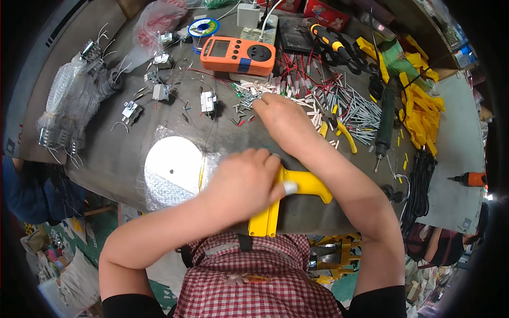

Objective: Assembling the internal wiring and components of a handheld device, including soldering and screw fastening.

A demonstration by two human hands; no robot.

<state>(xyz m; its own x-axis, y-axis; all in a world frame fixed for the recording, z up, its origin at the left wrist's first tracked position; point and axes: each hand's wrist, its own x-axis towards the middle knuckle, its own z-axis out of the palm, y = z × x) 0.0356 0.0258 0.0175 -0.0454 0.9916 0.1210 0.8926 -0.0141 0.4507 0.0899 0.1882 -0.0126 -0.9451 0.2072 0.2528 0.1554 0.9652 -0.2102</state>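
My left hand [241,183] is wrapped round a yellow plastic housing [307,185] with a curved handle, close to the table's front edge. White tape covers its thumb. The housing's lower end, with two holes, points toward me. Further off, my right hand [283,119] reaches over my left into the pile of small parts, its fingers drawn together at the pile's near left side. Whatever its fingertips pinch is hidden. Around it lie small white pieces [305,95] and silver screws [352,111]. A white disc [172,164] on bubble wrap lies left of my left hand.
An orange meter [237,55] stands behind the pile, near a solder spool [203,27]. Yellow-handled pliers [347,138] and a dark electric screwdriver [385,124] lie right. Several small switch parts [208,102] are scattered left. Yellow housings [421,111] are heaped at the right.
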